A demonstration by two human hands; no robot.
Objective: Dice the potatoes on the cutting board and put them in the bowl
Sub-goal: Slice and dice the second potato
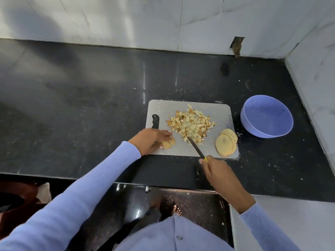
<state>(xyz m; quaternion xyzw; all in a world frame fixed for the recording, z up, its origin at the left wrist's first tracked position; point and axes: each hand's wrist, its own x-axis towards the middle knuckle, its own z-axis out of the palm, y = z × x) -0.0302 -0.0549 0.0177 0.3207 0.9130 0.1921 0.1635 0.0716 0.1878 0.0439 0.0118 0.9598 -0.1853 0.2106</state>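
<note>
Two hands work over a grey cutting board (163,107) on a black stone counter (90,87). Left hand (150,139), at the board's near left corner, lies over a small sliced potato piece (168,143), with the fingers stretched along its top and the thumb tucked at its near side, so it steadies the piece against the board. Right hand (215,169), just off the board's near edge, is curled round the yellow handle of a knife (195,147); only a sliver of that handle shows above the fingers. From there the dark blade runs up and to the left, and its tip meets the near edge of a heap of diced potato (192,124) spread across the middle of the board. Many of the cubes show browned skin edges.

At the board's near right corner lies a short stack of round potato slices (225,144), overlapping one another and pale yellow. A dark handle slot pierces the board at its left end, just beyond the left hand.

Right of the board, close beside it but apart from it, stands a lavender bowl (248,122), tilted a little toward the camera, with no potato in it. Pale crumbs speckle the counter around the board and bowl. Both arms wear ribbed lavender sleeves (101,178). White tiled walls (163,20) rise along the far and right sides of the counter.
</note>
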